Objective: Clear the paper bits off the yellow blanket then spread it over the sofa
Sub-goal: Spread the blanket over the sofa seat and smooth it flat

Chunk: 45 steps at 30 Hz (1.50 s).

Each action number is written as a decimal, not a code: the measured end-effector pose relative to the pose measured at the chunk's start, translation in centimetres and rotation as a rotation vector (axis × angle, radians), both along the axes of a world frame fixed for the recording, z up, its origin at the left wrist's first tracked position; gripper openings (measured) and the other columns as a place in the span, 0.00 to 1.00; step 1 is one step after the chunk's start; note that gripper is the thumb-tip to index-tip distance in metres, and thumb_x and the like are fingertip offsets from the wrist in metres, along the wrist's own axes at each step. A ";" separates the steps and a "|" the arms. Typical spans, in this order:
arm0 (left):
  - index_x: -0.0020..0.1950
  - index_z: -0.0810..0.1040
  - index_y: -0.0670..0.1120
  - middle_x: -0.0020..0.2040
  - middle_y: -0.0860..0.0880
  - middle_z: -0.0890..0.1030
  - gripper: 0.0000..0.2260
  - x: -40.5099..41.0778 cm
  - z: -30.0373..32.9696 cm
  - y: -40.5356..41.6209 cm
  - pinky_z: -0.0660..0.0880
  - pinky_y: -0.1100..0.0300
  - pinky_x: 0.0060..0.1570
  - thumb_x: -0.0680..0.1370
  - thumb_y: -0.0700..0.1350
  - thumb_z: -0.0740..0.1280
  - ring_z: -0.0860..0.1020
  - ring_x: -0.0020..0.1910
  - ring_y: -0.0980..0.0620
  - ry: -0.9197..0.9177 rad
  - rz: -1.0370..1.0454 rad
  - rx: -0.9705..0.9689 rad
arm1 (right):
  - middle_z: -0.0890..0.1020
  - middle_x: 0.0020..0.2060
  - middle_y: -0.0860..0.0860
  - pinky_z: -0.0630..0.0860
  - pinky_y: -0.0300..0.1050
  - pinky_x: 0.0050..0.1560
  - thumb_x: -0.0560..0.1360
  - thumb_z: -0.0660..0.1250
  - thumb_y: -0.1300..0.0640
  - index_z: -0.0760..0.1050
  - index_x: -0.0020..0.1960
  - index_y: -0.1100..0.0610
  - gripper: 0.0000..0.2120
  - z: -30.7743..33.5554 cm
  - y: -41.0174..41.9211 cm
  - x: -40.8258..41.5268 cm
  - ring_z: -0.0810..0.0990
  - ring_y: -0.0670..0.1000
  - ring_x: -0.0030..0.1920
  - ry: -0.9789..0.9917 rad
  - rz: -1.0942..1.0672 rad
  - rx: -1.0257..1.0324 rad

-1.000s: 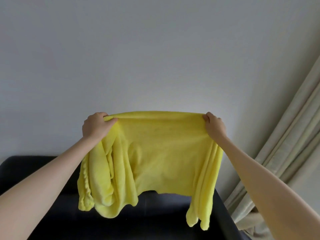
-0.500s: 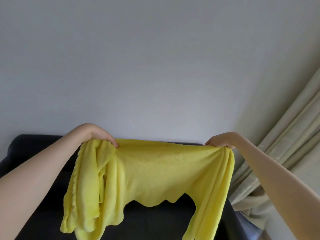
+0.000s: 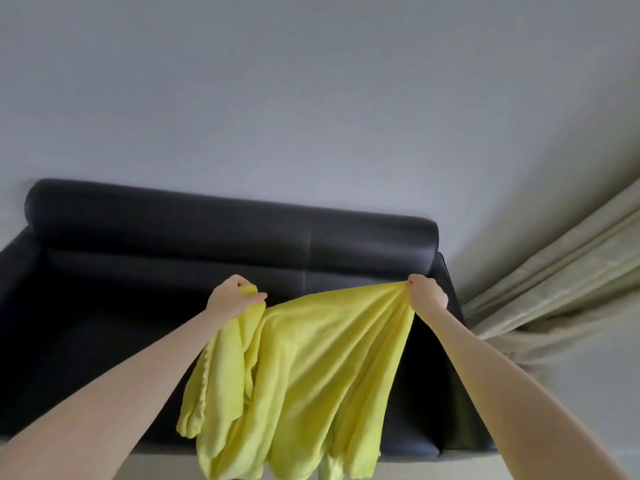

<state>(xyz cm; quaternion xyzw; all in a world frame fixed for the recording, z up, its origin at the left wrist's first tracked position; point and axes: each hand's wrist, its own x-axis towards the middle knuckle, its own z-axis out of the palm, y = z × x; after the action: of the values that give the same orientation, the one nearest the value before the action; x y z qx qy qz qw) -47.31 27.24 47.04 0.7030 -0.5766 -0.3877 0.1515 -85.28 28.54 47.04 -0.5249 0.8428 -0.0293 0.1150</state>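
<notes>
The yellow blanket [image 3: 311, 368] hangs bunched between my two hands, over the right half of the black sofa [image 3: 173, 237]. My left hand [image 3: 232, 297] grips one top corner, fingers curled round the cloth. My right hand [image 3: 426, 294] pinches the other top corner near the sofa's right arm. The lower folds drop past the sofa's front edge at the bottom of the view. I see no paper bits on the blanket.
A plain grey wall [image 3: 311, 98] stands behind the sofa. Beige curtains [image 3: 554, 278] hang at the right, close to the sofa's right arm. A strip of pale floor [image 3: 467, 462] shows below the sofa's front edge.
Both hands have dropped from chest height down over the sofa seat, carrying the blanket. The view has tilted down, showing the whole sofa back.
</notes>
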 end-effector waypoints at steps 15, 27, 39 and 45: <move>0.59 0.74 0.49 0.52 0.55 0.76 0.13 -1.9 -9.2 2.2 0.68 0.68 0.49 0.76 0.44 0.69 0.74 0.52 0.58 0.194 -0.093 -0.298 | 0.71 0.65 0.53 0.75 0.39 0.51 0.76 0.67 0.54 0.64 0.72 0.52 0.26 -11.2 1.6 13.2 0.75 0.51 0.58 -0.496 0.409 0.326; 0.64 0.69 0.51 0.54 0.55 0.77 0.23 9.3 -8.0 2.2 0.74 0.63 0.50 0.72 0.49 0.73 0.76 0.52 0.59 0.415 0.120 -0.307 | 0.77 0.39 0.50 0.71 0.47 0.39 0.80 0.59 0.58 0.72 0.49 0.56 0.04 -6.3 -5.2 31.5 0.74 0.50 0.38 -0.641 0.676 0.098; 0.40 0.73 0.48 0.37 0.48 0.76 0.08 17.9 -16.1 4.6 0.76 0.55 0.35 0.78 0.48 0.60 0.77 0.33 0.52 0.234 0.188 0.051 | 0.69 0.29 0.46 0.62 0.38 0.30 0.80 0.54 0.63 0.72 0.47 0.51 0.12 -3.8 -10.0 42.6 0.65 0.45 0.29 -0.752 0.742 0.031; 0.45 0.66 0.49 0.27 0.51 0.67 0.14 22.7 -15.9 5.4 0.60 0.60 0.22 0.81 0.58 0.52 0.63 0.22 0.56 0.274 0.351 -0.174 | 0.68 0.30 0.49 0.61 0.40 0.30 0.81 0.54 0.62 0.71 0.46 0.55 0.09 -5.1 -13.8 44.2 0.64 0.46 0.30 -0.693 0.705 -0.001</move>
<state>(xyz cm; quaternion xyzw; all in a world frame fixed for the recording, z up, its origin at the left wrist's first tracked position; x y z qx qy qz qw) -24.58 32.69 31.13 0.7175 -0.4509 -0.3961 0.3536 -41.03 14.79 41.92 -0.7374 0.5261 -0.1618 0.3915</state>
